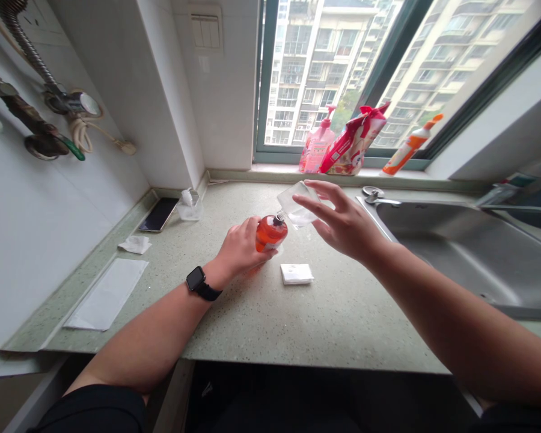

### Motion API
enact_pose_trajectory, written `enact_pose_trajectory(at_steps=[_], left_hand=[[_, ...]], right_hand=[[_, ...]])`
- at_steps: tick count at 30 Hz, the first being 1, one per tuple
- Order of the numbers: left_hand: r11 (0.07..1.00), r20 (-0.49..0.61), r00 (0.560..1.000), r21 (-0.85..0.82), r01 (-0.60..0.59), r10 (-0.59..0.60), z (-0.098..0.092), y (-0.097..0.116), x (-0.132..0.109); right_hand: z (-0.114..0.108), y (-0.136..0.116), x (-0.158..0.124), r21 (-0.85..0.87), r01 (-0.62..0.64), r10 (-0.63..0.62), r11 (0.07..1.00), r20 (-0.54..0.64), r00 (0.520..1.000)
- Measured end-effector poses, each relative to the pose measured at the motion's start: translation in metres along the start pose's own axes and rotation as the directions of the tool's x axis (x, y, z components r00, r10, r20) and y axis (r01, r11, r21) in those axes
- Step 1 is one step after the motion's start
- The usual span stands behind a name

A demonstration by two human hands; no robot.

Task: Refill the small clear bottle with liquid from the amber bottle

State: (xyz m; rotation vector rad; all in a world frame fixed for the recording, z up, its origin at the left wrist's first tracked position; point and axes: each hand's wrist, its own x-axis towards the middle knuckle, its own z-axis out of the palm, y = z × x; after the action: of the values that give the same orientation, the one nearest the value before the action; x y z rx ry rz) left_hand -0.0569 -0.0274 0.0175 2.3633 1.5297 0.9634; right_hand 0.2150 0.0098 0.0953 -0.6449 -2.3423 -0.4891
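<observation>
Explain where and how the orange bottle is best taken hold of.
The orange bottle is probably best gripped round its broad, rounded body, from the left, where the left hand holds it. Its narrow neck offers less to grip, and the tilted clear container in the right hand crowds that end from the right.

1. Left hand (240, 245), wrapped round an orange bottle (269, 234).
2. Right hand (342, 222), holding a clear container (297, 204), tilted, its lower corner at the bottle's neck.
3. Folded white tissue (296, 273), on speckled counter (333, 325).
4. Phone (160, 214), dark-screened, beside a clear cup (190, 211).
5. Steel sink (460, 240), right side.
6. Windowsill (275, 168): pink pump bottle (315, 150), red pouch (354, 147), orange-and-white bottle (404, 153).
</observation>
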Motion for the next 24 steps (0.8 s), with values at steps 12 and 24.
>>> enact_pose_trajectory(at_steps=[12, 24], left_hand=[[0.999, 0.026, 0.999, 0.005, 0.034, -0.034, -0.0039, 0.0025, 0.0005], [0.999, 0.024, 0.999, 0.016, 0.031, -0.032, -0.0035, 0.0008, 0.0007]], right_hand=[[0.0001, -0.0012, 0.0032, 0.019, 0.004, -0.004, 1.0, 0.013, 1.0], [-0.0006, -0.0025, 0.006, 0.027, 0.013, -0.014, 1.0, 0.015, 1.0]])
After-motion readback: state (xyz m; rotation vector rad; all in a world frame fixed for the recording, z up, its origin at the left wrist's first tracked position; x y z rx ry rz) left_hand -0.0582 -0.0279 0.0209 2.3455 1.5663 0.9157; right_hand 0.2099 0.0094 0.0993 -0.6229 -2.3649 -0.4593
